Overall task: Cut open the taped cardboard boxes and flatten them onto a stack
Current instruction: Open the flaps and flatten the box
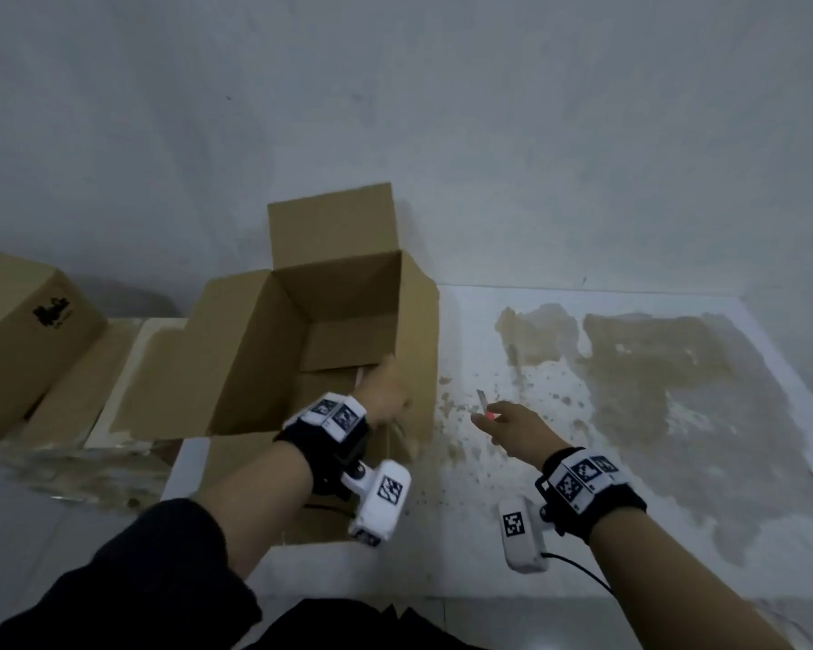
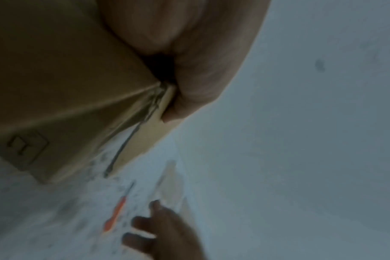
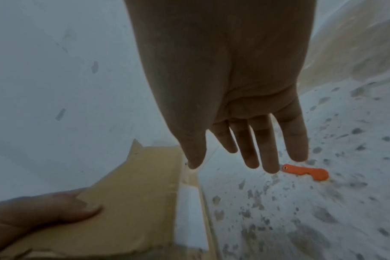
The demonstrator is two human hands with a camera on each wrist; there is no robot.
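An open cardboard box (image 1: 264, 349) stands on the white table (image 1: 489, 532) with its top flaps up. My left hand (image 1: 386, 396) grips the box's right wall at the near corner, the thumb pressed on the cardboard (image 3: 122, 202). Strips of cut tape hang along the box edge (image 2: 145, 109). An orange-handled knife (image 3: 305, 173) lies on the table just right of the box, its blade (image 1: 481, 397) pointing away from me. My right hand (image 3: 245, 154) hovers over the knife with straight, spread fingers and holds nothing.
A closed cardboard box (image 1: 24, 330) sits at the far left on flattened cardboard (image 1: 81, 396). A grey wall (image 1: 442, 133) rises right behind the table. Brown stains (image 1: 677, 391) cover the table's right half.
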